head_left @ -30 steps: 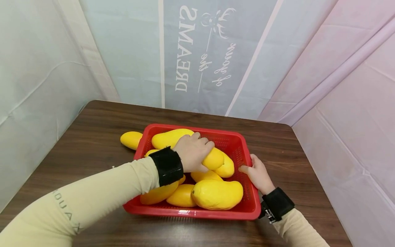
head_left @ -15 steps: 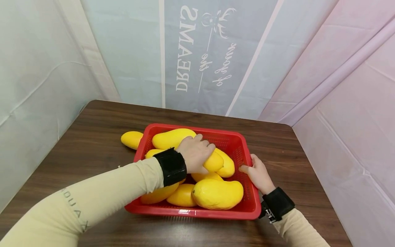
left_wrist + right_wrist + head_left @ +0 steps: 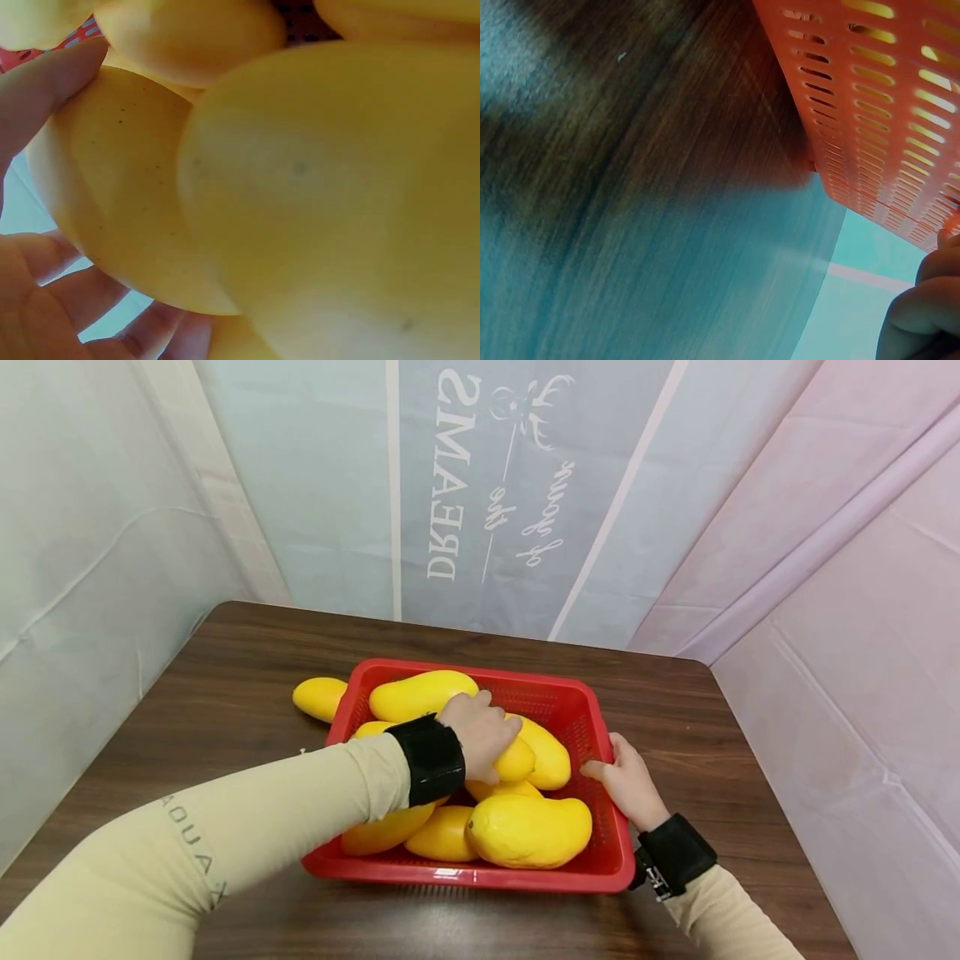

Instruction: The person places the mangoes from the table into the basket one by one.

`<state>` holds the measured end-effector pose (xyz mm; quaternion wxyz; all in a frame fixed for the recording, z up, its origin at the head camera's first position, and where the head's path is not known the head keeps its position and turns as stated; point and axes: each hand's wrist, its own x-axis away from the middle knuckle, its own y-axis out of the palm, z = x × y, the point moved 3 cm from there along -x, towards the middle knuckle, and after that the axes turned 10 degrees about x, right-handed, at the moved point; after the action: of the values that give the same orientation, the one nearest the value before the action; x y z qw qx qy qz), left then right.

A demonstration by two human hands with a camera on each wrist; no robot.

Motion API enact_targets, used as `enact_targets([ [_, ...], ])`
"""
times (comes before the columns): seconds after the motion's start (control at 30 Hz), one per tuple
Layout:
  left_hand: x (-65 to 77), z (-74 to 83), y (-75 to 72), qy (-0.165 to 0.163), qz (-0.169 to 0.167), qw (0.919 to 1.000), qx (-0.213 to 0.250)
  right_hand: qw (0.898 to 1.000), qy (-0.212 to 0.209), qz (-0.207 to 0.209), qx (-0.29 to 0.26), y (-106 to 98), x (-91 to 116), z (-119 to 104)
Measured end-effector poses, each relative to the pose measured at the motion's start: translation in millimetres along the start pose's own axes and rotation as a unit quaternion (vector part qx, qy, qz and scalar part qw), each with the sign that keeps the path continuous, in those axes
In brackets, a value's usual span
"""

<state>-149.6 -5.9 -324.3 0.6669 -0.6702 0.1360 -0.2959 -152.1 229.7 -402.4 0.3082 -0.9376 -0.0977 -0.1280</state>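
Observation:
My left hand (image 3: 480,735) is inside a red plastic basket (image 3: 465,878), gripping a yellow mango (image 3: 515,762). In the left wrist view its thumb and fingers curl round the speckled mango (image 3: 127,187), and another large mango (image 3: 337,195) fills the foreground. Several more mangoes lie in the basket, one of them a big mango (image 3: 530,832) at the near right corner. My right hand (image 3: 630,781) holds the basket's right rim, thumb inside. Beneath that rim, in the right wrist view, its curled fingers (image 3: 922,307) lie against the slotted wall (image 3: 877,120).
One mango (image 3: 318,699) rests on the dark wooden table (image 3: 247,668), left of the basket. Behind the table hangs a pale curtain (image 3: 330,502) with mirrored lettering. Pale cloth also stands along the left and right sides.
My left hand, with the mango in it, has shifted slightly right and lower into the basket. The right hand and the basket have stayed nearly still.

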Motion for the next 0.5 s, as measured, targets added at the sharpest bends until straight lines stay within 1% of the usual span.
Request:
enact_targets([
  [0.17,-1.4,2.1,2.1,-0.004,-0.008,0.9997,-0.021,1.0,0.004,0.0,0.001,-0.8,0.2,-0.5],
  [0.33,-2.8,3.3,3.4,-0.007,-0.006,0.9996,-0.026,1.0,0.005,-0.001,0.002,-0.7,0.4,-0.2],
  [0.5,-4.7,4.1,5.9,-0.01,-0.002,0.9992,-0.04,1.0,0.003,-0.001,-0.002,0.4,0.5,0.7],
])
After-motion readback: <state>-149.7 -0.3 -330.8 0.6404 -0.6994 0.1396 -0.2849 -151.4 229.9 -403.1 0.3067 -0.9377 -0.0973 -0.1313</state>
